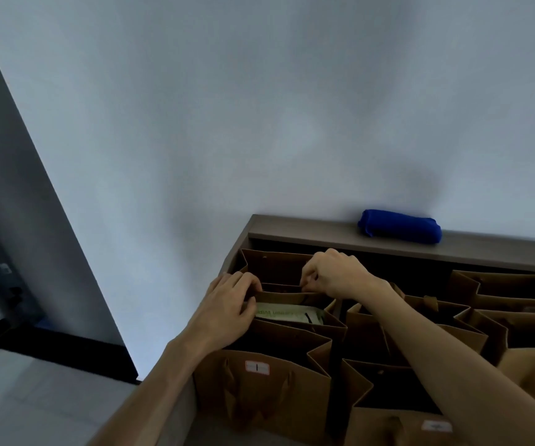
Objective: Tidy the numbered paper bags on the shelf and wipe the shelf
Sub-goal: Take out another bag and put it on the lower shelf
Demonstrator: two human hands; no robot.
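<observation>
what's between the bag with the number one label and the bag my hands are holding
In the head view, one open bag holding a green-and-white packet stands between the labelled bag and the bag both hands pinch.

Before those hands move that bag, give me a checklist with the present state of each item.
1. Left hand grips the rim of the bag with the packet: ok.
2. Right hand pinches the same rim: ok.
3. Green-and-white packet sits inside the bag: ok.
4. Front bag shows label 1: ok.
5. Held bag's number: cannot tell.
6. Blue cloth lies ready on the top ledge: ok.
</observation>
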